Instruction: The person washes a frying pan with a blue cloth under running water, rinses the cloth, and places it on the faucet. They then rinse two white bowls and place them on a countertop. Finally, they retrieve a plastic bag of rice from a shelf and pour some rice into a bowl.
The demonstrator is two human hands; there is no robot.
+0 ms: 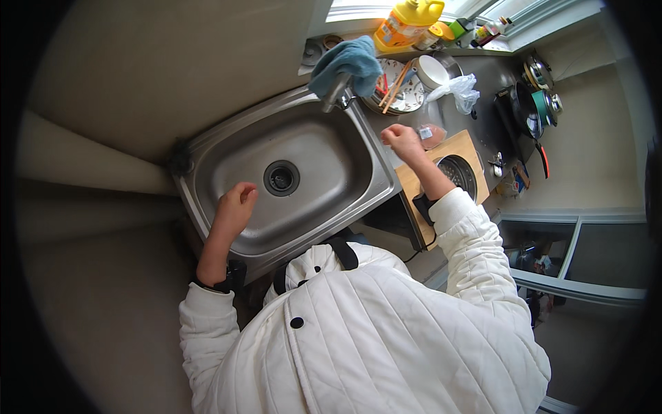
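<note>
My left hand hovers over the near left part of the stainless steel sink, its fingers curled together and no object visible in them. Past the right rim of that sink, my right hand is loosely closed, also with nothing visible in it. Just beside it lies a clear plastic pack of pinkish food with a white label. Under my right forearm, a round metal pan with a perforated bottom sits on a wooden board. The sink's drain is uncovered.
A blue cloth hangs over the faucet. Behind are stacked plates with chopsticks, a white bowl and a plastic bag. A yellow jug stands by the window. Pans stand far right.
</note>
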